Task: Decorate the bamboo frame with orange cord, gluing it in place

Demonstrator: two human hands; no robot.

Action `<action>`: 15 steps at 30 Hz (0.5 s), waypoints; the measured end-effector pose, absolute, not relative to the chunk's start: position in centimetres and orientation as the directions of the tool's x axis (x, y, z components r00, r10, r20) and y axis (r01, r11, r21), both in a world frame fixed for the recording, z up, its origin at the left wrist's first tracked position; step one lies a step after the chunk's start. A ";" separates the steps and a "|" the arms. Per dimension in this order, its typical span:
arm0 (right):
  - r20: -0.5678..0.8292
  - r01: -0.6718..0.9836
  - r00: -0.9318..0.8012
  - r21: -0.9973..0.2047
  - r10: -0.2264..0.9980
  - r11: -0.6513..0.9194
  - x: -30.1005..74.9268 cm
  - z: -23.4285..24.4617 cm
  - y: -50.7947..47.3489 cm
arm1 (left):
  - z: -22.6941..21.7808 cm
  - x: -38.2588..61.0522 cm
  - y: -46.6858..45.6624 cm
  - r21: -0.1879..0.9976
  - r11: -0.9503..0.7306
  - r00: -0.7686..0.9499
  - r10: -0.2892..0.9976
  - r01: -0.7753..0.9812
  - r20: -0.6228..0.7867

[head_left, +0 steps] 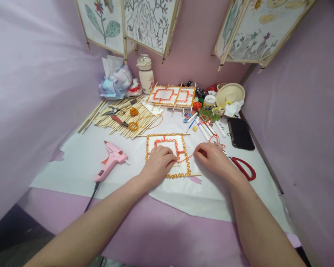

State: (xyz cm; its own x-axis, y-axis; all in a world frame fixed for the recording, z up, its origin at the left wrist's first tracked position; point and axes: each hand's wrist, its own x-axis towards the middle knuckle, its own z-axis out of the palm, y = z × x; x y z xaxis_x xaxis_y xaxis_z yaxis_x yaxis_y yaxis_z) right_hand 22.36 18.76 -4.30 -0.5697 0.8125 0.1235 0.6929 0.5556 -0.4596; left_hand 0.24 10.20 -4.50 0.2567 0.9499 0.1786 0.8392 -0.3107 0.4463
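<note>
A square white panel (187, 163) lies flat on the table, edged in wavy mustard yarn with a smaller red-orange yarn outline inside. My left hand (160, 163) rests over its lower left part, hiding that area, fingertips closed together on the red-orange yarn (186, 159) at the panel's surface. From there the strand runs taut to my right hand (210, 155), which pinches it just right of the panel. Behind that hand, the loose yarn trails back in loops (206, 116). Scissors with red handles (244, 167) lie beside my right wrist.
A pink glue gun (111, 161) lies left, its cord toward me. Behind are bamboo sticks (117, 122), pliers (118, 118), mustard yarn (133, 111), a finished-looking panel (171, 95), a bottle (145, 74) and markers (202, 129). A phone (241, 133) lies right; painted lanterns (150, 22) hang above.
</note>
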 end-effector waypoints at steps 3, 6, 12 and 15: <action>0.110 0.713 -0.557 -0.444 0.823 0.543 22.4 -4.3 18.8 | -4.7 0.2 10.1 0.443 -0.313 0.258 0.949 0.840 0.181; 0.096 0.738 -0.537 -0.429 0.838 0.521 22.5 -4.3 18.8 | -4.8 0.2 10.1 0.437 -0.315 0.259 0.948 0.842 0.186; 0.091 0.779 -0.484 -0.408 0.871 0.476 22.5 -4.5 18.9 | -4.6 0.3 10.0 0.431 -0.317 0.264 0.948 0.845 0.181; 0.096 0.786 -0.473 -0.403 0.876 0.468 22.5 -4.7 19.0 | -4.5 0.3 10.0 0.424 -0.322 0.271 0.946 0.846 0.177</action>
State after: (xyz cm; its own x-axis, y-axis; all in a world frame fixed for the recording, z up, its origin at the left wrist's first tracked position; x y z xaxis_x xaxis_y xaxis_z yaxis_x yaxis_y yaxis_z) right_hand 22.48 18.97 -4.68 -0.4726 0.8761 0.0956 0.7863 0.4682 -0.4032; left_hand 0.28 10.01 -4.54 0.2715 0.9460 0.1773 0.8463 -0.3224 0.4241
